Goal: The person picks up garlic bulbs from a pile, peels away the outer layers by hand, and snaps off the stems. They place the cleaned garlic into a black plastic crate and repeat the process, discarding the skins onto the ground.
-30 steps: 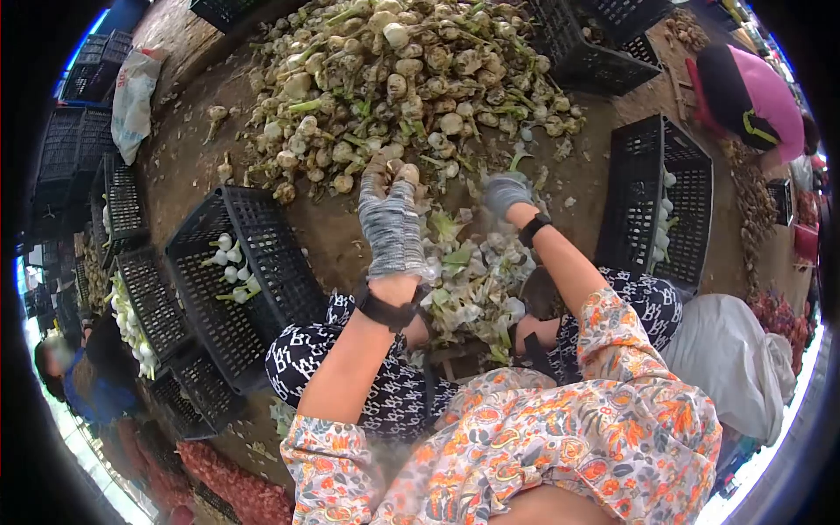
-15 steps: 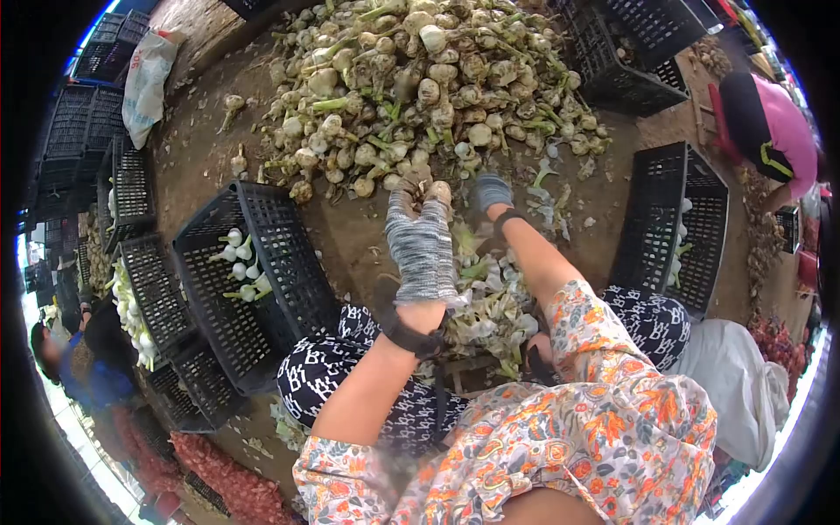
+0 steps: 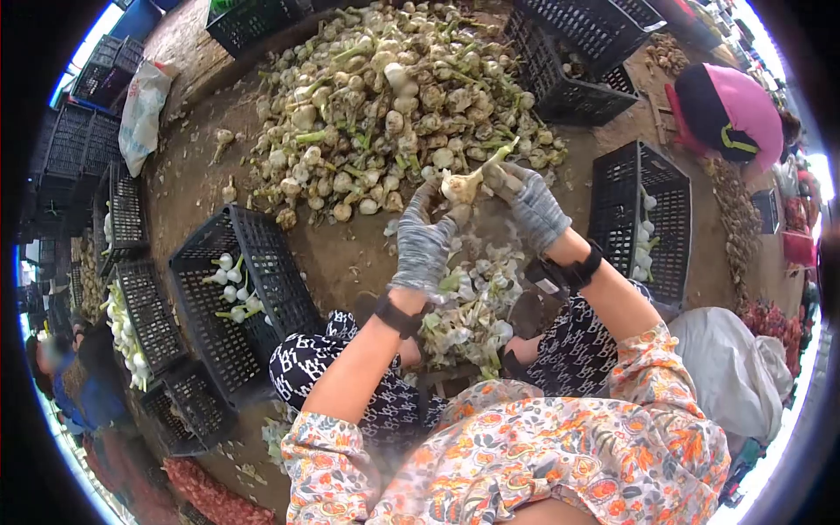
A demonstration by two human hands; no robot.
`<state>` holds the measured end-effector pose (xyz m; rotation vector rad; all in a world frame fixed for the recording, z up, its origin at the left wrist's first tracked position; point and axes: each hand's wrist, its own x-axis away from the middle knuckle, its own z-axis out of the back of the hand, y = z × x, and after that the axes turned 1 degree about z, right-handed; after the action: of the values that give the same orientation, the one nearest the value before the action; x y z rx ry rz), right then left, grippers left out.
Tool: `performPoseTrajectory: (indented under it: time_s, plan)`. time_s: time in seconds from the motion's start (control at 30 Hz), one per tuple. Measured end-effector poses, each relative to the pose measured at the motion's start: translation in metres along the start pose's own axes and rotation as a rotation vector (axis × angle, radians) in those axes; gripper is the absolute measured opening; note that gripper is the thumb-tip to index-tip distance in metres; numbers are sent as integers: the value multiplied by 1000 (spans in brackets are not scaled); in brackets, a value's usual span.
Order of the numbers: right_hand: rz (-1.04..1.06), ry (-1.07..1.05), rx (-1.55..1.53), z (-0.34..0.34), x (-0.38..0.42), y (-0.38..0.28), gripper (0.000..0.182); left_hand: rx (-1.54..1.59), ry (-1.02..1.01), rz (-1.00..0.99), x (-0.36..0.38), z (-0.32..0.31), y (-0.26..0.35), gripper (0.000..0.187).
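Note:
A garlic bulb [image 3: 460, 185] with a thick green-white stem is held up between my two gloved hands, in front of a large heap of unpeeled garlic [image 3: 385, 96]. My left hand [image 3: 426, 236], in a grey knit glove, has its fingers around the bulb's left and lower side. The stem is pinched in the fingers of my right hand [image 3: 528, 203], gloved the same way. Loose papery skins [image 3: 477, 306] lie on the ground below my hands, between my feet.
Black crates holding white bulbs stand at the left [image 3: 249, 297] and right [image 3: 643, 219]. More crates are stacked farther left and behind the heap. A white sack [image 3: 731, 363] lies at my right. One person in pink [image 3: 744, 114] bends at the upper right; another person [image 3: 87, 385] is at the left edge.
My right hand has risen from the heap's lower edge and now grips the stem. The bulb is now raised between both hands. The view has shifted slightly.

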<state>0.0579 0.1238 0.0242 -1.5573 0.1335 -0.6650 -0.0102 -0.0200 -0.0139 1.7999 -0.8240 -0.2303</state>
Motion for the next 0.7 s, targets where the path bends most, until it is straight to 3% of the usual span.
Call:
performPoseTrajectory:
  time_s: [0.07,0.2,0.43,0.63,0.7]
  plan:
    - [0,13,14,9,14,-14,30,86,-80,16,6,-10,6,51]
    - [392,40,155,19,13,10,27,43,-140,-22,20,-25,21,50]
    - [232,-36,190,26,22,-13,26,62,-137,16,22,-27,30,50]
    - [235,-76,248,35,24,-19,30,-6,-164,-23,17,-26,21,53]
    - [174,-72,-107,38,23,-12,31,20,-165,15,17,-28,25,54]
